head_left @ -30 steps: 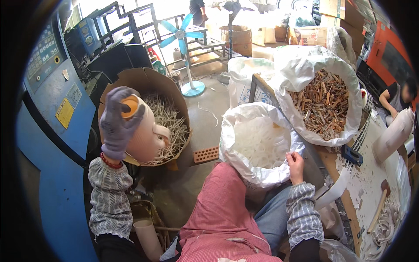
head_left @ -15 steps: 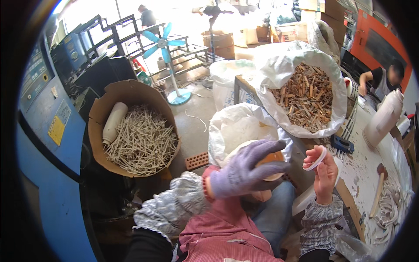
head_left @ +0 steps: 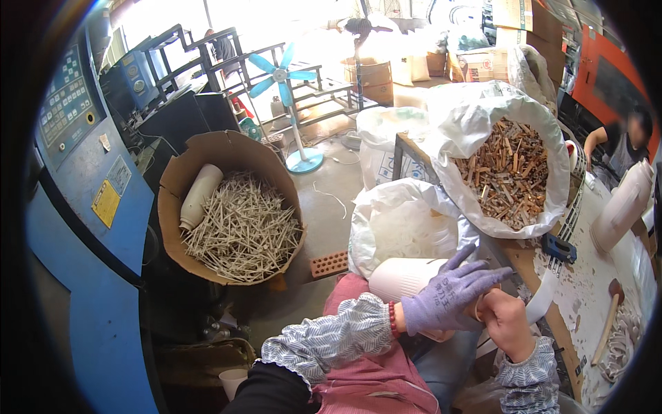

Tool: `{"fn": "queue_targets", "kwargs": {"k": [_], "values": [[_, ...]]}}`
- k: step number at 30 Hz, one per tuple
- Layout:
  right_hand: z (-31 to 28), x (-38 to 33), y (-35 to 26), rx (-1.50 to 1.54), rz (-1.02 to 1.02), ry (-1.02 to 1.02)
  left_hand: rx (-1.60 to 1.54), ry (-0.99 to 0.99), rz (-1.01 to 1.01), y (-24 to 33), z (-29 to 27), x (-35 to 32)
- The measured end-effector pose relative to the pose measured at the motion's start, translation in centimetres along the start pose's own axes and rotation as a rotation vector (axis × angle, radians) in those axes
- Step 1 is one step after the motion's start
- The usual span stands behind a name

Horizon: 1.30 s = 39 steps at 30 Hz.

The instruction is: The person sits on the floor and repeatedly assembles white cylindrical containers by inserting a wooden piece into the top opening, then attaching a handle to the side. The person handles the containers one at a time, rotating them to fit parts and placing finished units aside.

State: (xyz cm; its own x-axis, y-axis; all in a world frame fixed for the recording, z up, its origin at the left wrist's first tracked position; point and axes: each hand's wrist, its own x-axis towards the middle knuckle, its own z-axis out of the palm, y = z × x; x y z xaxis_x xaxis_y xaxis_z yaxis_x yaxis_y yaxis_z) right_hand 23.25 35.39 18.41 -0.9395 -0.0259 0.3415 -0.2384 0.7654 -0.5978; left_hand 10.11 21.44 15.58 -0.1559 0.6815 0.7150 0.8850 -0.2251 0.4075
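Observation:
A white ribbed cylinder (head_left: pixel 400 277), like a large cup or tub, lies sideways over my lap. My left hand (head_left: pixel 452 297), in a purple glove, grips it near its right end with the fingers stretched across it. My bare right hand (head_left: pixel 509 321) is closed at that same end, its knuckles close to the gloved fingers. A curved white strip (head_left: pixel 545 297) passes behind the right hand and seems to be held in it. The fingertips of the right hand are hidden.
A cardboard drum (head_left: pixel 176 238) of thin pale sticks stands left. Ahead are a white sack (head_left: pixel 365 241) with translucent pieces and a sack (head_left: pixel 555 200) of brown pieces. A stapler-like blue tool (head_left: pixel 558 248) and a wooden-handled hammer (head_left: pixel 607 324) lie on the right-hand bench. A co-worker (head_left: pixel 620 141) sits beyond.
My right hand has turned over and closed, moving in to the cylinder's end. The left hand has shifted right and lower with the cylinder, which now lies sideways. The view has shifted slightly.

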Motion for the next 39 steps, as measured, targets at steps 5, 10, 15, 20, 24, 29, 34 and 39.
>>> {"fn": "queue_targets", "kwargs": {"k": [5,10,15,20,24,29,34,39], "values": [[2.0,-0.7,0.7,-0.129,0.018,0.048,-0.049,-0.026,0.029,-0.1,0.6,-1.2],[2.7,-0.7,-0.6,-0.189,0.004,0.13,-0.011,-0.012,0.026,0.5,0.3,-1.5],[2.1,-1.5,-0.1,-0.106,0.099,0.015,-0.032,-0.082,0.108,0.3,0.1,-1.3],[-0.4,-1.8,0.3,0.107,0.096,-0.363,0.012,-0.157,0.119,1.1,0.5,-2.1],[-2.9,-1.4,-1.1,0.397,0.06,-0.307,-0.098,-0.245,0.065,1.6,-2.1,-0.3],[-4.1,7.3,7.1,0.309,0.219,0.35,-0.533,0.322,-0.674,3.3,-13.3,-8.8],[-4.4,12.9,25.1,-0.554,0.214,0.512,-0.622,0.486,-0.802,-0.6,-13.6,-18.5],[-0.9,16.4,23.2,-0.675,0.377,0.377,-0.428,-0.164,-0.955,2.2,-17.2,-25.5]]}}
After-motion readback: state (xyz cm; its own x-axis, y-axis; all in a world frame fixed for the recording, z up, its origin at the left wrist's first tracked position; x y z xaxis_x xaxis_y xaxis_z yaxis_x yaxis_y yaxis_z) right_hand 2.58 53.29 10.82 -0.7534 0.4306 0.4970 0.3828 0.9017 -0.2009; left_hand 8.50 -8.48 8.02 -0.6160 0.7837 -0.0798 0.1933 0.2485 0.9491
